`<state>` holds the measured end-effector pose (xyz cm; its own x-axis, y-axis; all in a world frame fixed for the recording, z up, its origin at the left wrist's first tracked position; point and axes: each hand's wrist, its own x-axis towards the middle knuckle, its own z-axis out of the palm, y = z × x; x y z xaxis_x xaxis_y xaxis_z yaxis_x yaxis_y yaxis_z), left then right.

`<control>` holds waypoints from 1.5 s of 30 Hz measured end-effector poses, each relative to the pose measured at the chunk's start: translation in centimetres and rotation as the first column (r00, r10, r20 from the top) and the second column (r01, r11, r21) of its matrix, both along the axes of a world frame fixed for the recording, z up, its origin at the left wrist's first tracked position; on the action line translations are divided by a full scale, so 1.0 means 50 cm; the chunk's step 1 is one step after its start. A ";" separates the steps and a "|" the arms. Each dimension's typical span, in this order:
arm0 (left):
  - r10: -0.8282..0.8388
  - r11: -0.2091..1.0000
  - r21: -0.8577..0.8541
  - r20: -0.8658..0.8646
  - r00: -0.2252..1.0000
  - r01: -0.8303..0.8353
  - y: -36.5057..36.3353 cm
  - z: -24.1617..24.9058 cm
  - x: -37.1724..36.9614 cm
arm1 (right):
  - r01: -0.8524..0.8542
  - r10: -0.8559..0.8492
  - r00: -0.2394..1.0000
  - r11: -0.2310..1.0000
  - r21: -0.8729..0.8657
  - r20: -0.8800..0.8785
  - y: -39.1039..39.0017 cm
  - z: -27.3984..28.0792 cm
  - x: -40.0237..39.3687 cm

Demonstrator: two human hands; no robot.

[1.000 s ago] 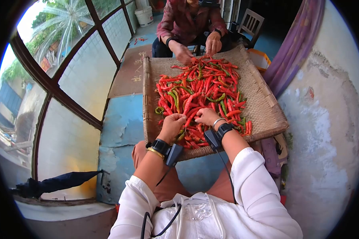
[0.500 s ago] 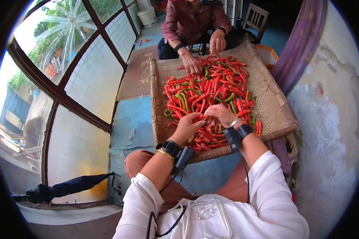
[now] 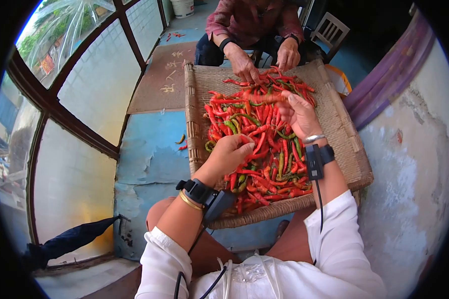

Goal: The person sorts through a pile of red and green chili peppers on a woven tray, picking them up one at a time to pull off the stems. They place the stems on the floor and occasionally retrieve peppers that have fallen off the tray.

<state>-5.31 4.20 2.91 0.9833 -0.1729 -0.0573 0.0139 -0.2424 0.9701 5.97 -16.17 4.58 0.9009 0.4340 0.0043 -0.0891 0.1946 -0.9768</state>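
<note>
Red chili peppers (image 3: 272,142), with some green ones among them, lie heaped on a woven tray (image 3: 341,129). My right hand (image 3: 300,115) is raised over the far part of the heap, thumb and fingers pinching a motion-blurred reddish chili pepper (image 3: 264,98) that points left. Lower and to the left, my left hand (image 3: 227,157) is closed in a pinch above the peppers. A bit of red chili pepper (image 3: 246,140) shows at its fingertips; the rest of it is hidden.
Across the tray, another person's two hands (image 3: 244,65) work at the far peppers. A few loose peppers (image 3: 181,140) lie on the blue floor at left. A purple curtain (image 3: 389,74) and wall flank the right side; a dark umbrella (image 3: 77,239) leans at left.
My hands were together over the near peppers; now they are apart. The right has risen away with a chili pepper, the left has shifted slightly left. The view has also shifted.
</note>
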 end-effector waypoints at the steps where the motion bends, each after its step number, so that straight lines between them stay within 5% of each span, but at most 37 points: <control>1: -0.011 0.994 -0.111 -0.068 0.998 0.004 -0.001 0.004 -0.002 | 0.159 -0.155 0.985 0.986 0.054 -0.071 0.028 -0.002 -0.003; 2: 0.014 0.987 -0.161 -0.070 0.997 -0.025 -0.002 0.012 -0.004 | 0.315 -0.300 0.943 0.944 0.099 -0.147 0.044 -0.004 -0.004; 4: 0.069 0.976 -0.200 -0.072 0.995 -0.083 0.008 0.023 -0.001 | 0.203 -0.208 0.978 0.972 -0.119 -0.025 0.052 -0.047 -0.015; 8: 0.185 0.938 -0.281 -0.086 0.979 -0.202 0.022 0.007 0.007 | -0.217 0.270 0.959 0.896 -0.387 0.088 0.081 -0.044 -0.081; 12: 0.189 0.894 -0.380 -0.163 0.968 -0.239 0.008 0.004 0.013 | -0.334 0.364 0.922 0.920 -0.203 0.130 0.098 -0.056 -0.106; 17: 0.196 0.877 -0.416 -0.149 0.969 -0.241 -0.009 0.011 0.025 | -0.447 0.453 0.891 0.862 -0.238 -0.032 0.078 -0.055 -0.100; 19: 0.276 0.872 -0.406 -0.057 0.959 -0.275 -0.007 0.022 0.030 | -0.547 0.513 0.831 0.685 -0.481 -0.215 0.047 -0.029 -0.087; 23: 0.341 0.828 -0.463 -0.034 0.939 -0.317 -0.002 0.027 0.041 | -0.388 0.453 0.885 0.584 -0.713 -0.111 -0.005 -0.072 -0.036; 24: 0.341 0.827 -0.463 -0.036 0.939 -0.318 -0.005 0.024 0.043 | -0.293 0.306 0.947 0.709 -0.642 -0.093 -0.010 -0.069 -0.031; 26: 0.284 0.859 -0.438 -0.025 0.959 -0.266 -0.018 0.016 0.046 | -0.038 0.024 0.979 0.997 -0.066 -0.202 -0.016 -0.067 -0.014; 27: 0.285 0.858 -0.439 -0.026 0.958 -0.267 -0.022 0.014 0.046 | 0.163 -0.089 0.959 0.949 0.269 -0.268 -0.015 -0.069 -0.009; 29: 0.256 0.883 -0.397 -0.041 0.966 -0.251 -0.028 0.012 0.048 | 0.247 -0.201 0.947 0.955 0.167 -0.251 -0.024 -0.071 -0.007; 30: 0.254 0.882 -0.399 -0.045 0.966 -0.250 -0.029 0.015 0.048 | 0.152 -0.164 0.984 0.977 -0.152 -0.075 -0.021 -0.082 -0.009; 32: 0.247 0.879 -0.403 -0.074 0.966 -0.255 -0.029 0.013 0.048 | 0.078 0.022 0.989 0.769 -0.634 0.149 -0.019 -0.135 -0.003; 33: 0.239 0.876 -0.406 -0.102 0.966 -0.260 -0.029 0.011 0.049 | 0.370 0.230 0.766 0.607 -0.703 0.601 -0.009 -0.144 -0.009; 37: 0.206 0.924 -0.318 -0.058 0.977 -0.214 -0.033 -0.013 0.053 | 0.409 0.218 0.757 0.578 -0.706 0.616 -0.001 -0.148 -0.015; 39: 0.178 0.984 -0.044 0.109 0.978 -0.174 -0.030 -0.016 0.051 | 0.416 0.226 0.731 0.601 -0.683 0.644 0.002 -0.126 -0.018; 41: 0.178 0.983 0.014 0.160 0.971 -0.183 -0.027 -0.014 0.050 | 0.319 0.288 0.787 0.566 -0.760 0.545 0.005 -0.071 -0.037; 43: 0.090 0.890 0.344 0.508 0.856 -0.298 -0.028 -0.028 0.049 | 0.291 0.288 0.762 0.648 -0.703 0.580 0.009 -0.052 -0.051; 45: 0.074 0.891 0.371 0.451 0.890 -0.262 -0.030 -0.025 0.042 | 0.088 0.200 0.905 0.776 -0.624 0.375 0.014 -0.037 -0.063</control>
<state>-3.19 2.72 1.68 0.9415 -0.0557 0.3325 -0.2870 -0.6498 0.7038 2.83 -15.46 2.74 0.8518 0.5192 0.0700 0.3426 -0.4511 -0.8241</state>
